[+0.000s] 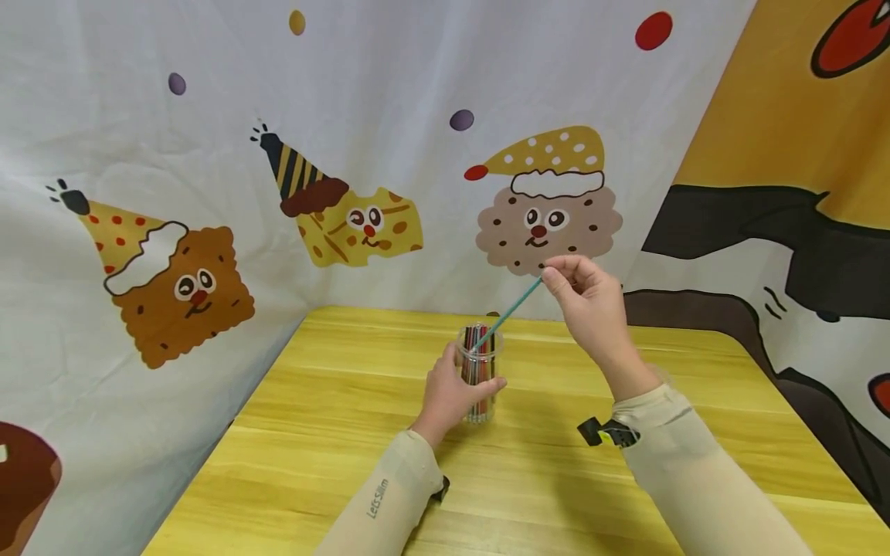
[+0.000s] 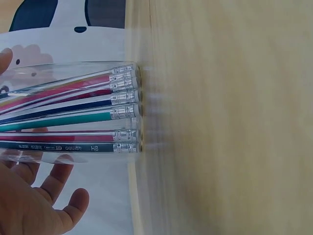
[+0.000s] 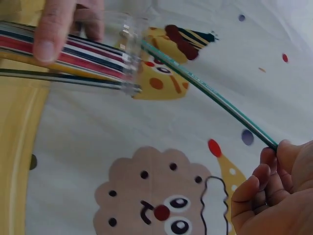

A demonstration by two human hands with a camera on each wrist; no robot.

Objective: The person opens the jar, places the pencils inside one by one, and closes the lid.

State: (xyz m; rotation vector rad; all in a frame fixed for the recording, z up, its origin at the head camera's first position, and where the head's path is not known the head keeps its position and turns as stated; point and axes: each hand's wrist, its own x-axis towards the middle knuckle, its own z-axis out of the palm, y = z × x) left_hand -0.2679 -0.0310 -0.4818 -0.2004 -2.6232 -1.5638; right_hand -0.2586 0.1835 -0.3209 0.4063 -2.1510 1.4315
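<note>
A clear jar (image 1: 497, 371) stands upright on the table, packed with striped pencils (image 2: 58, 120) in red, navy, green and black. Their silver ferrules sit at its base in the left wrist view. My left hand (image 1: 452, 390) holds the jar from the left, thumb across the near side. Up and to the right of the jar, my right hand (image 1: 587, 301) pinches one end of a green pencil (image 1: 514, 309) between thumb and fingertips. That pencil slants down to the jar's mouth (image 3: 134, 54); whether its lower end is inside the rim, I cannot tell.
The yellow wood-grain table (image 1: 348, 394) extends around the jar on all sides. Behind it hangs a white cloth (image 1: 389, 69) printed with cartoon biscuits and cheese in party hats. A small black device (image 1: 612, 432) is strapped at the right wrist.
</note>
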